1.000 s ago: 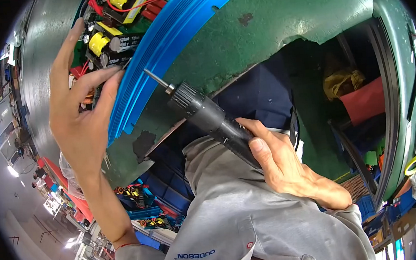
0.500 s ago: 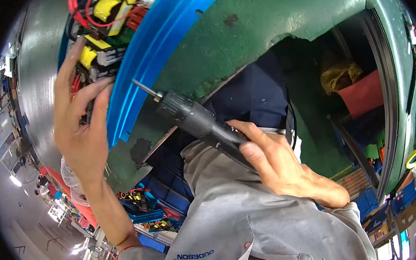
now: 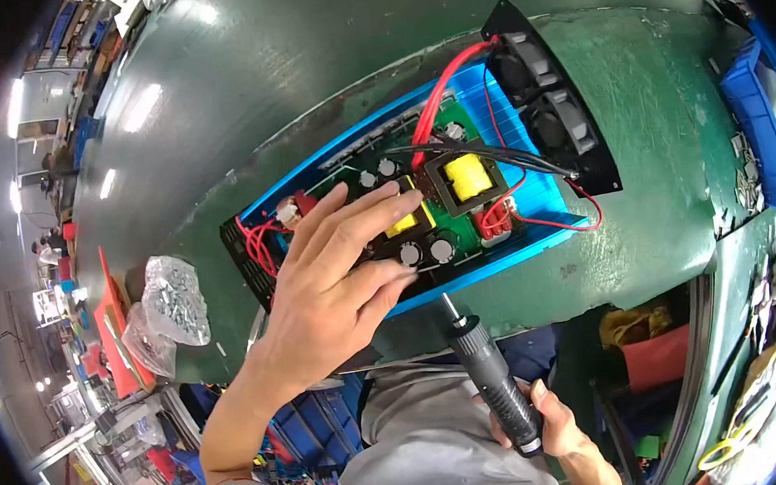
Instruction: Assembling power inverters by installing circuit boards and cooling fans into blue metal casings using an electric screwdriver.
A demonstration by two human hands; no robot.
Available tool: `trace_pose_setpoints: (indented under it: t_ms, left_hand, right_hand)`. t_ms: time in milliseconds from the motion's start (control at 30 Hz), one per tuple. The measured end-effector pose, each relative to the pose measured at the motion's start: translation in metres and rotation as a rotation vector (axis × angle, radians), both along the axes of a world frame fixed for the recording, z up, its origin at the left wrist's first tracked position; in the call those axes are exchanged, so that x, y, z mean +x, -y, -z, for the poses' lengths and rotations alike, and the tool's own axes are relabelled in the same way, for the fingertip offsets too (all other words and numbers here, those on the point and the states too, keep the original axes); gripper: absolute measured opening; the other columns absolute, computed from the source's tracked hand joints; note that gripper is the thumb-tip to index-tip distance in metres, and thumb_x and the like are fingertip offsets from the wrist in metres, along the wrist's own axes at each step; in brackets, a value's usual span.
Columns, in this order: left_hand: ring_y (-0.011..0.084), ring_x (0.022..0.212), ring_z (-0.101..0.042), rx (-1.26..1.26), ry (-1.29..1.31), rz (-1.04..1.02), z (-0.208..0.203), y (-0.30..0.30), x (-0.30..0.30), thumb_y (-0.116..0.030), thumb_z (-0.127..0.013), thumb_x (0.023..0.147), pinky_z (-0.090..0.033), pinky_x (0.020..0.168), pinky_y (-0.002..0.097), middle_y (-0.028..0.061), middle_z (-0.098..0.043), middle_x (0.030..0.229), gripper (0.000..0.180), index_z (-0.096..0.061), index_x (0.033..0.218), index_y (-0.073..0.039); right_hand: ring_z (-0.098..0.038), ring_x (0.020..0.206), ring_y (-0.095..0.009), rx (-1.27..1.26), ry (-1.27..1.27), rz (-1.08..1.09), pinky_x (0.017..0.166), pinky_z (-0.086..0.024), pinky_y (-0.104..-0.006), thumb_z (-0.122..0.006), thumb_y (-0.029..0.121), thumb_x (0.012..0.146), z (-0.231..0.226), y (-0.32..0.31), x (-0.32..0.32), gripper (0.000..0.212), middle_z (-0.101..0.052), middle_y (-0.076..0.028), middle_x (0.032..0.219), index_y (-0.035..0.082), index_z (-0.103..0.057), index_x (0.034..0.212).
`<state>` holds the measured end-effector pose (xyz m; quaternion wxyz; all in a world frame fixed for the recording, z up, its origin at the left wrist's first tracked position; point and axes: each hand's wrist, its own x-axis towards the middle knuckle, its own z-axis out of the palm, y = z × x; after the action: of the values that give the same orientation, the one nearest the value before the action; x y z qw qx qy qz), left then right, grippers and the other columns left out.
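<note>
A blue metal housing (image 3: 537, 196) lies slantwise on the green bench, its upper side uncovered. Inside sits a green circuit board (image 3: 465, 227) with capacitors, red and black wires and a yellow-wound transformer (image 3: 468, 178). My left hand (image 3: 319, 289) reaches over the board's left half, fingers stretched out and holding nothing; whether the fingertips touch the parts I cannot tell. In my right hand (image 3: 562, 425) is a black electric screwdriver (image 3: 487, 362), gripped near its rear end. Its bit points up toward the housing's near wall, slightly apart from it.
A black end panel with two fans (image 3: 592, 149) leans at the housing's right end, joined by wires. Another black end panel (image 3: 245, 254) is at the left end. A clear plastic bag (image 3: 174, 300) lies to the left. A blue bin (image 3: 761, 122) stands far right.
The view has swung, bringing the whole housing into sight. My right hand has turned the screwdriver from pointing up-left to nearly straight ahead. My left hand stays over the parts.
</note>
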<state>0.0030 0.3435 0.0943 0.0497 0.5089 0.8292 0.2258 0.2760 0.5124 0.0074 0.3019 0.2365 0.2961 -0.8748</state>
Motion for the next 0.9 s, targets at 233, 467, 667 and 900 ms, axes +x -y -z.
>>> trace_pose_setpoints:
  t_ms: [233,467,667,900]
  left_hand:
    - [0.0355,0.132,-0.056,-0.024,0.048,0.067,-0.001,-0.006,-0.013,-0.002,-0.081,0.074,-0.042,0.112,0.0537,0.0157,-0.061,0.138,0.021,-0.062,0.083,-0.003]
    - [0.0366,0.132,-0.056,-0.076,0.046,0.052,-0.004,-0.008,-0.003,-0.002,-0.078,0.076,-0.041,0.113,0.0547,0.0169,-0.061,0.138,0.019,-0.062,0.086,-0.002]
    - [0.0360,0.130,-0.057,-0.046,0.039,0.038,0.006,0.001,-0.004,-0.005,-0.079,0.075,-0.041,0.113,0.0539,0.0163,-0.063,0.135,0.019,-0.064,0.086,-0.004]
    - [0.0341,0.129,-0.059,-0.024,0.006,0.065,0.009,0.001,-0.009,-0.007,-0.079,0.074,-0.042,0.110,0.0520,0.0139,-0.065,0.134,0.018,-0.066,0.087,-0.006]
  right_hand:
    - [-0.058,0.062,-0.014,0.184,-0.025,-0.008,0.059,-0.044,-0.0268,-0.030,0.075,0.098,-0.002,0.002,-0.006,0.094,-0.066,-0.012,0.075,-0.008,-0.055,0.133]
    - [-0.058,0.061,-0.017,-0.022,0.036,0.009,0.057,-0.044,-0.0285,-0.036,0.080,0.094,0.019,0.002,0.007,0.099,-0.064,-0.014,0.074,-0.009,-0.052,0.134]
    - [-0.055,0.053,-0.019,-0.282,0.056,0.037,0.050,-0.042,-0.0305,-0.039,0.079,0.093,0.023,0.000,-0.004,0.098,-0.060,-0.013,0.069,-0.009,-0.055,0.132]
    - [-0.061,0.063,-0.018,0.261,-0.065,-0.040,0.060,-0.047,-0.0294,-0.027,0.074,0.099,0.004,0.003,0.000,0.093,-0.067,-0.015,0.079,-0.009,-0.055,0.129]
